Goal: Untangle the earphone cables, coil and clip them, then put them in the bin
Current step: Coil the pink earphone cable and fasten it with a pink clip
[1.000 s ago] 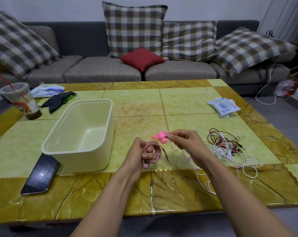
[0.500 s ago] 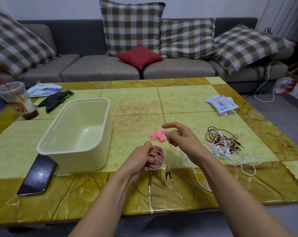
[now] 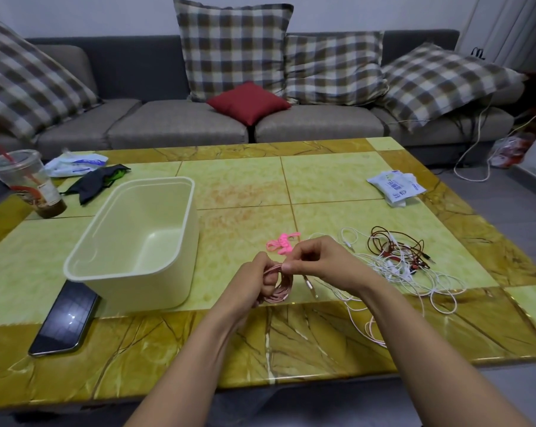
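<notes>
Both hands [image 3: 286,269] pinch a limp, springy pink coiled earphone cable [image 3: 279,283], best gripped across its loops.

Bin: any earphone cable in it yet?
No: the bin shows only its bare floor; the pink coil is gripped in the left hand.
</notes>
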Demonstrator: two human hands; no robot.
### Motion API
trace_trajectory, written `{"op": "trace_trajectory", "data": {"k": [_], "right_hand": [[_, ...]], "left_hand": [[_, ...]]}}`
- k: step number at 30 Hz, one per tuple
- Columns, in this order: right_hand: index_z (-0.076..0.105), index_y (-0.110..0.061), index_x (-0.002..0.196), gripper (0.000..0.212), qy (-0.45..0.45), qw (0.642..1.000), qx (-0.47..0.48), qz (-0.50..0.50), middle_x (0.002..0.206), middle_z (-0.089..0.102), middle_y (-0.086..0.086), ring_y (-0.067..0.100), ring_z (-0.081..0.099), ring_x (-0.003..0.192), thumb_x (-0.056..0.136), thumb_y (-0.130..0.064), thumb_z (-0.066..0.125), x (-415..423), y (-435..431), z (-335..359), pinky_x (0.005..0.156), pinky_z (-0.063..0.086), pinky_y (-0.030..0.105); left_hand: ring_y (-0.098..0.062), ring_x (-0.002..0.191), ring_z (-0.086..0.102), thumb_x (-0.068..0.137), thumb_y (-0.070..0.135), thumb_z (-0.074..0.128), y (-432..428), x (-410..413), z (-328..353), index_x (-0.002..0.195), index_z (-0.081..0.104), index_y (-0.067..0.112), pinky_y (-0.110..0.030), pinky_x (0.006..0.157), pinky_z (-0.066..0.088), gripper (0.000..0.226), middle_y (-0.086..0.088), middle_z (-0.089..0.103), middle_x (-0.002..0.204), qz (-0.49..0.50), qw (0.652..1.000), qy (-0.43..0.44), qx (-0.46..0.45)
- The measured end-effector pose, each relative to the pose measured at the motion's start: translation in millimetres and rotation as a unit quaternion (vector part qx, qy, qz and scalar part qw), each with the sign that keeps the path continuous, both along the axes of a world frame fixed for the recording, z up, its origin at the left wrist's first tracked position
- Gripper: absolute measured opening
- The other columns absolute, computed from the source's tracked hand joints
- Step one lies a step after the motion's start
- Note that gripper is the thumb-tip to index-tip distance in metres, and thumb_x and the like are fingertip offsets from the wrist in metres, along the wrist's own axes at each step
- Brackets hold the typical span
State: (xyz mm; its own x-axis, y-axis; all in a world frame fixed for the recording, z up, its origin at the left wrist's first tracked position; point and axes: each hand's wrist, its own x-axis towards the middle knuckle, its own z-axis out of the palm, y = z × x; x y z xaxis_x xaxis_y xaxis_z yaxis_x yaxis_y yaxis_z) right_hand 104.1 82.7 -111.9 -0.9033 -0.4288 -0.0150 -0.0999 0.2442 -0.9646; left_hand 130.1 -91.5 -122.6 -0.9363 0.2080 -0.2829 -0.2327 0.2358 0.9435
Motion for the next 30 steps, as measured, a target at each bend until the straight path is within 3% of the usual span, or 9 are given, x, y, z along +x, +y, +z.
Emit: {"op": "trace_trajectory", "data": {"k": [2, 5, 8, 12, 15, 18, 21, 24, 30], "right_hand": [[0.076, -0.009, 0.079, 0.017, -0.006, 1.000, -0.023, -0.013, 0.081, 0.071, 0.017, 0.020, 0.063, 0.078, 0.075, -0.025, 0.080, 0, 1, -2, 0.079, 0.050, 0.038], [0.073, -0.010, 0.077, 0.011, 0.005, 0.999, -0.031, -0.040, 0.070, 0.066, 0.003, 0.011, 0.058, 0.068, 0.076, -0.017, 0.081, -3, -1, -8, 0.068, 0.048, 0.027], [0.072, -0.011, 0.091, 0.015, 0.003, 0.997, -0.047, -0.053, 0.066, 0.053, -0.006, 0.007, 0.045, 0.061, 0.078, -0.013, 0.080, -6, 2, -12, 0.060, 0.038, 0.021], [0.071, -0.009, 0.114, 0.025, 0.001, 0.998, 0.015, 0.054, 0.081, 0.060, -0.003, 0.007, 0.053, 0.073, 0.094, -0.021, 0.063, -2, 5, -12, 0.073, 0.042, 0.018], [0.069, -0.009, 0.103, 0.025, -0.003, 0.992, 0.075, 0.097, 0.077, 0.052, -0.007, 0.002, 0.042, 0.067, 0.101, -0.027, 0.051, -1, 5, -13, 0.065, 0.035, 0.018], [0.064, -0.019, 0.094, 0.025, -0.007, 0.988, 0.115, 0.102, 0.077, 0.054, -0.016, 0.000, 0.047, 0.072, 0.101, -0.037, 0.049, -2, 5, -18, 0.069, 0.039, 0.022], [0.065, -0.011, 0.100, 0.039, 0.003, 0.983, 0.154, 0.097, 0.091, 0.059, -0.002, 0.009, 0.053, 0.086, 0.098, -0.047, 0.048, -3, 5, -24, 0.084, 0.046, 0.039], [0.064, -0.007, 0.101, 0.035, 0.006, 0.978, 0.183, 0.098, 0.092, 0.059, 0.000, 0.009, 0.052, 0.086, 0.102, -0.038, 0.047, -4, 6, -29, 0.085, 0.044, 0.035], [0.063, -0.011, 0.096, 0.037, 0.014, 0.978, 0.189, 0.082, 0.085, 0.056, -0.003, 0.010, 0.049, 0.080, 0.101, -0.043, 0.047, -4, 6, -30, 0.077, 0.040, 0.033]], "left_hand": [[-0.011, 0.050, 0.015, 0.094, 0.033, 0.025, -1, 0, -1, 0.059, 0.029, 0.025, -0.027, 0.048, 0.017, 0.036, 0.008, 0.021, 0.054, -0.018, 0.999, -0.008, 0.045], [-0.009, 0.052, 0.014, 0.093, 0.030, 0.029, -1, -1, -2, 0.059, 0.030, 0.027, -0.026, 0.049, 0.016, 0.035, 0.009, 0.020, 0.057, -0.024, 0.997, -0.012, 0.069], [-0.012, 0.055, 0.012, 0.097, 0.027, 0.030, 0, 0, -1, 0.062, 0.027, 0.027, -0.030, 0.053, 0.014, 0.035, 0.005, 0.016, 0.061, -0.049, 0.996, -0.001, 0.068], [-0.010, 0.055, 0.011, 0.100, 0.026, 0.030, -3, 1, 0, 0.061, 0.029, 0.027, -0.030, 0.053, 0.012, 0.039, 0.007, 0.017, 0.059, -0.076, 0.993, -0.021, 0.089], [-0.008, 0.054, 0.013, 0.100, 0.025, 0.031, -8, 1, 0, 0.060, 0.033, 0.028, -0.026, 0.051, 0.013, 0.040, 0.009, 0.020, 0.057, -0.091, 0.991, -0.039, 0.091], [-0.005, 0.051, 0.019, 0.101, 0.028, 0.038, -12, -2, 0, 0.064, 0.041, 0.027, -0.023, 0.049, 0.016, 0.037, 0.010, 0.026, 0.057, -0.100, 0.987, -0.073, 0.098], [-0.006, 0.055, 0.034, 0.101, 0.035, 0.044, -20, -5, -1, 0.077, 0.059, 0.019, -0.024, 0.054, 0.025, 0.032, 0.008, 0.042, 0.059, -0.135, 0.985, -0.076, 0.074], [-0.007, 0.063, 0.045, 0.100, 0.036, 0.047, -23, -6, -2, 0.088, 0.071, 0.018, -0.024, 0.061, 0.033, 0.033, 0.007, 0.055, 0.065, -0.142, 0.989, -0.047, 0.000], [-0.009, 0.056, 0.034, 0.099, 0.033, 0.047, -13, -6, 6, 0.077, 0.066, 0.020, -0.024, 0.056, 0.028, 0.032, 0.002, 0.044, 0.064, -0.144, 0.988, 0.015, -0.043]]}}
